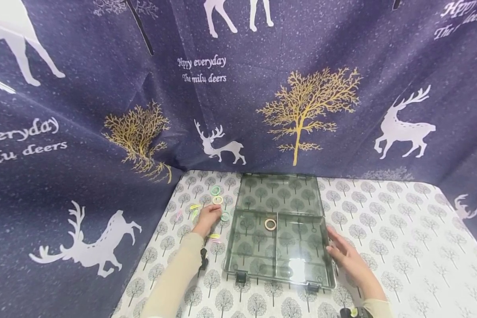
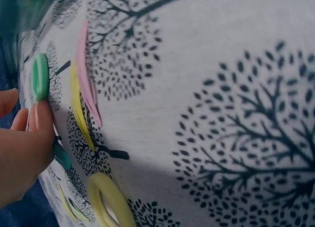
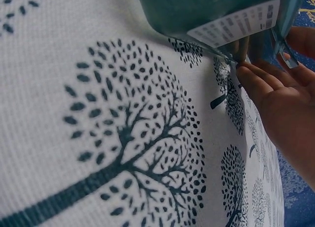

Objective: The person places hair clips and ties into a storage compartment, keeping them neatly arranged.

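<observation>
My left hand (image 1: pixel 208 218) reaches to a small green hair tie (image 2: pixel 40 77); in the left wrist view a fingertip touches its lower end. Near that wrist lie a yellow hair clip (image 2: pixel 78 106) and a pink one (image 2: pixel 88 79). A yellow hair tie (image 2: pixel 94 195) shows close to the camera. On the right, my right hand (image 1: pixel 347 258) rests against the side of a clear dark-green plastic box (image 1: pixel 277 247), thumb at the rim and fingers along the outer wall. Inside the box's left compartment sits a peach hair tie (image 1: pixel 270 229).
The box lid (image 1: pixel 280 192) is swung back flat behind it. Another green hair tie (image 1: pixel 215 194) and a yellow one (image 1: pixel 222 199) lie beyond my left hand, with yellow, green and pink hair clips to the left. A dark deer-print curtain (image 1: pixel 322 53) hangs behind the table.
</observation>
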`<state>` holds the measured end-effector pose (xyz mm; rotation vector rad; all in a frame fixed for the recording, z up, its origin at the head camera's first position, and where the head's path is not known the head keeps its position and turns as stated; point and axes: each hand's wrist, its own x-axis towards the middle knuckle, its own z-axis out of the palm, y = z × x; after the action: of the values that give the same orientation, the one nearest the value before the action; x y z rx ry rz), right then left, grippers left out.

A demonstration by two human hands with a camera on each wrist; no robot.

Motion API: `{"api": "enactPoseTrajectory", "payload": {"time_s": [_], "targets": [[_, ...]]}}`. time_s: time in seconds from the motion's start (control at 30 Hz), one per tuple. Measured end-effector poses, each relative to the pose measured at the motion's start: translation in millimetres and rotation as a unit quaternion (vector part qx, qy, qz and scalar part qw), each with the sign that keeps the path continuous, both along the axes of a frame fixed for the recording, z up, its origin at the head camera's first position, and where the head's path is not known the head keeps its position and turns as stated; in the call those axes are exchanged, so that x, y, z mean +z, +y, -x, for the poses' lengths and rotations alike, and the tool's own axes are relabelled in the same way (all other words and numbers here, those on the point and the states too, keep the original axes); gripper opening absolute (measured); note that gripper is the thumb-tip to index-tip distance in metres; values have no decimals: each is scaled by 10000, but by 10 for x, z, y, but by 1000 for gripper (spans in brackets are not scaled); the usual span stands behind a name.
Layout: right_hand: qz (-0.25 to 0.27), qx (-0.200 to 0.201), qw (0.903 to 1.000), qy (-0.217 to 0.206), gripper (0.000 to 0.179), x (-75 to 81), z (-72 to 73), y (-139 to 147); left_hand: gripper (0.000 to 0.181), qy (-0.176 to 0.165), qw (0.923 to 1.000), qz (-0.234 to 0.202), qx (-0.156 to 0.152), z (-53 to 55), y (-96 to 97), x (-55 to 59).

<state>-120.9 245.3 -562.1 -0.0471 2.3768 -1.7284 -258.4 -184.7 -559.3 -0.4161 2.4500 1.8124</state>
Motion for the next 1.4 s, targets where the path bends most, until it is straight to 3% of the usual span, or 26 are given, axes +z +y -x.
{"api": "enactPoseTrajectory", "payload": {"time_s": [0.2,0.37,0.53,1.1,1.2,1.4], "targets": [[97,10,9999,130,67,-17,-3,3,30,188,9974,659,-225,-39,31,-17],[66,45,9999,136,67,-5,-16,-4,24,339,9900,1331,-313,-73,36,-47],[160,58,9998,120,68,-8,-15,-9,18,465,9840,1683,-359,-110,52,-20],[-26,54,9999,127,68,-9,-16,-2,9,29,9953,969,51,-98,30,60],[49,55,9998,204,68,-8,-14,-5,9,35,9965,834,58,-86,3,102],[18,66,9998,188,68,0,-11,-9,13,-102,9998,168,81,-87,-21,254]]}}
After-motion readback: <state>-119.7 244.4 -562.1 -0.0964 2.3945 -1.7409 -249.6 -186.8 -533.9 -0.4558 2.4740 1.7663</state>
